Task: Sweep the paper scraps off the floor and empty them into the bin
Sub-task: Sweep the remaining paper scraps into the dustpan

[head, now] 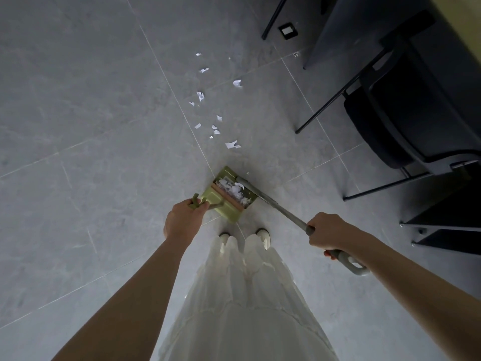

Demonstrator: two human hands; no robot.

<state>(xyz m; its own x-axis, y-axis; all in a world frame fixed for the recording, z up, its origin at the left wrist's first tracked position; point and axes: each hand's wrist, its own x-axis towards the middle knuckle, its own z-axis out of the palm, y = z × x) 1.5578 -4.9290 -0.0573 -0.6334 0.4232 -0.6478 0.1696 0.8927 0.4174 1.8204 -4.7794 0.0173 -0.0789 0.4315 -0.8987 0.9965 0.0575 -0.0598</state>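
A green dustpan [226,204] stands on the grey tiled floor just ahead of my feet, with white paper scraps lying inside it. My left hand [184,219] grips the dustpan's upright handle. My right hand [328,233] grips the grey handle of a broom [276,204], whose head sits at the dustpan's mouth. Several white paper scraps [232,144] lie scattered on the floor beyond the dustpan, stretching away from me. No bin is in view.
A dark chair [406,110] with thin black metal legs stands at the right, beside dark furniture along the right edge. A small square floor socket [288,30] sits at the top. My white skirt and shoes [263,237] are below the dustpan.
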